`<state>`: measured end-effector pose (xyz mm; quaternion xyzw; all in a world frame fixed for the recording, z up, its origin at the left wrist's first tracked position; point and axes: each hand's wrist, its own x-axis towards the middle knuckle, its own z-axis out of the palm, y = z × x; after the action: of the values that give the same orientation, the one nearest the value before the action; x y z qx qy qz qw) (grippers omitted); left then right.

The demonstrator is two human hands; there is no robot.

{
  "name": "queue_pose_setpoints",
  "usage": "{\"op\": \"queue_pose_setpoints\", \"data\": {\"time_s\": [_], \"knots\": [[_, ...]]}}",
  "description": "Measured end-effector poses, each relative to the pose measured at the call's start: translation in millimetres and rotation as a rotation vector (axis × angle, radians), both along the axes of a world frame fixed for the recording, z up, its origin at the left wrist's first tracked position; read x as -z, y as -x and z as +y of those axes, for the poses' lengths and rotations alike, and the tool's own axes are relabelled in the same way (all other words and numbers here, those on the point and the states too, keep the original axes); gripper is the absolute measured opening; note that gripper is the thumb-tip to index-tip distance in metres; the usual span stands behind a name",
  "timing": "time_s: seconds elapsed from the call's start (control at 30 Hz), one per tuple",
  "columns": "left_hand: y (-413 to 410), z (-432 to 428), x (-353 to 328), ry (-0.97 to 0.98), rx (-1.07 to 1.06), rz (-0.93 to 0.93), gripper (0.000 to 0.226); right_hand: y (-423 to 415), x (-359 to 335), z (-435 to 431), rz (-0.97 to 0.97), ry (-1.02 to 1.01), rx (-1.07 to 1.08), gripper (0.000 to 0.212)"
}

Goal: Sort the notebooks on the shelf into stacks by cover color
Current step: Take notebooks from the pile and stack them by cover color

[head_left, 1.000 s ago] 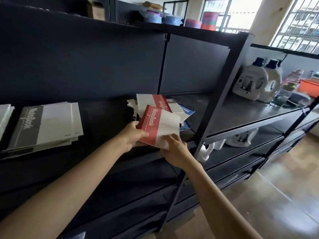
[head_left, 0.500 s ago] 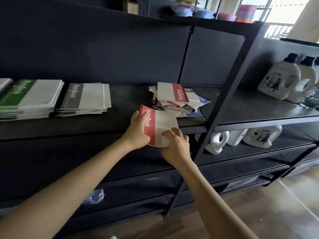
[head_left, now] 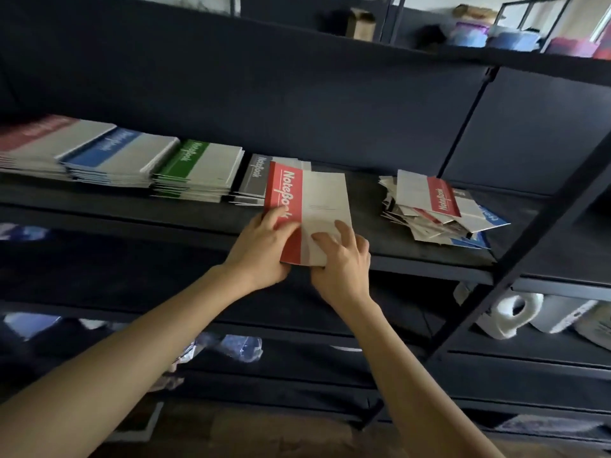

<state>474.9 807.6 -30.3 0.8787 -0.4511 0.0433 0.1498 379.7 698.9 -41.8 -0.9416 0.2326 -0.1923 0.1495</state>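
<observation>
So the big black shelf (head_left: 363,193) fills pretty much the whole frame, and along its middle board on the left side I've got four neat stacks in a row: a red stack (head_left: 43,140) at the far left edge, then a blue stack (head_left: 115,157), a green stack (head_left: 201,166) and a grey stack (head_left: 254,175), each just beside the next. Over at center right on the same board sits the messy pile (head_left: 436,209) of unsorted notebooks, red-banded one on top, blue ones poking out underneath, well apart from the stacks. Right in the middle of the frame is the red notebook (head_left: 317,206) I'm holding, tilted up over the board's front edge and covering part of the grey stack. My left hand (head_left: 261,256) grips its lower left side, thumb on the red band, and my right hand (head_left: 344,269) pinches the lower right corner, fingers lying on the white part of the cover.
</observation>
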Motion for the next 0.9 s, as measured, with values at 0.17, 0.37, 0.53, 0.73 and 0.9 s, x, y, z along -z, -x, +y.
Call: {"op": "queue_pose_setpoints", "data": {"time_s": [0.17, 0.37, 0.53, 0.73, 0.9], "knots": [[-27.1, 63.1, 5.8, 0.057, -0.130, 0.003, 0.072, -40.9, 1.3, 52.4, 0.016, -0.007, -0.126, 0.052], [-59.8, 156.5, 10.2, 0.097, -0.267, -0.012, 0.070, -88.6, 2.2, 136.2, 0.032, 0.005, -0.282, 0.050], [-82.6, 237.0, 13.9, 0.137, -0.355, -0.001, 0.065, -125.2, 1.8, 208.9, 0.044, 0.026, -0.376, 0.051], [-107.4, 317.9, 21.5, 0.156, -0.440, 0.002, 0.063, -159.7, 6.1, 286.7, 0.041, 0.039, -0.451, 0.051], [-120.2, 360.2, 30.3, 0.152, -0.475, 0.010, 0.064, -176.5, 11.9, 328.2, 0.036, 0.014, -0.491, 0.050]]}}
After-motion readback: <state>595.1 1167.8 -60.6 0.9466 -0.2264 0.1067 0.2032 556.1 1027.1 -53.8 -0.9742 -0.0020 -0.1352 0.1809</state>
